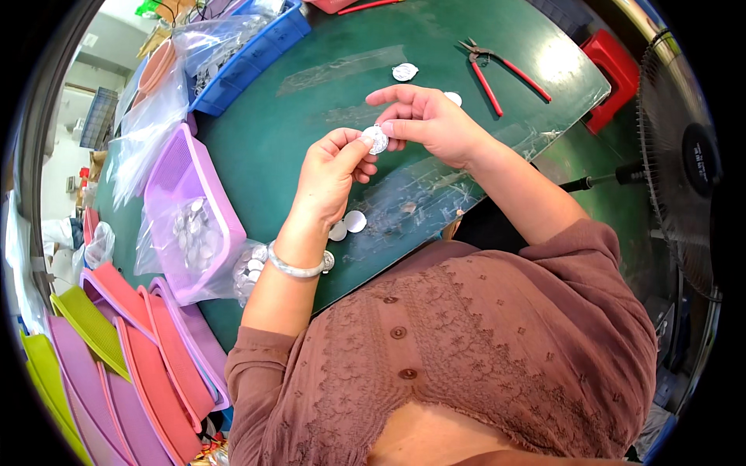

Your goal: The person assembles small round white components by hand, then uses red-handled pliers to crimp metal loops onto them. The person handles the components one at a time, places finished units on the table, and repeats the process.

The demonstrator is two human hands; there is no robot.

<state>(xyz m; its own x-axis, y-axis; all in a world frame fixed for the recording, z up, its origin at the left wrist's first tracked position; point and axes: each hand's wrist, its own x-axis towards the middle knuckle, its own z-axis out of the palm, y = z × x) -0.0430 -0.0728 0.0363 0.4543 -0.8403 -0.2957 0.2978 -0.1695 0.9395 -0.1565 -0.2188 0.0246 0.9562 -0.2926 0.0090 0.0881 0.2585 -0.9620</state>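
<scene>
Over the green table, my left hand [330, 171] pinches a round silver medallion [376, 140] between thumb and fingers. My right hand [431, 124] meets it from the other side. Its thumb and bent fingers close at the medallion's upper right edge, while the index finger arches above. Whether a small part sits between those right fingertips is too small to tell. Another silver medallion [404, 72] lies beyond my hands, and a pale disc [453, 99] shows partly behind the right hand. Near my left wrist lie plain discs [355, 221]. Red-handled pliers [497, 68] rest with spread handles at the far right.
A purple basket [233, 225] with a plastic bag of silver discs [194, 233] stands left. Behind it sits a blue bin [256, 58] of metal pieces. Coloured baskets [148, 349] are stacked lower left. A red stool [610, 70] and black fan [684, 163] stand right of the table [334, 85].
</scene>
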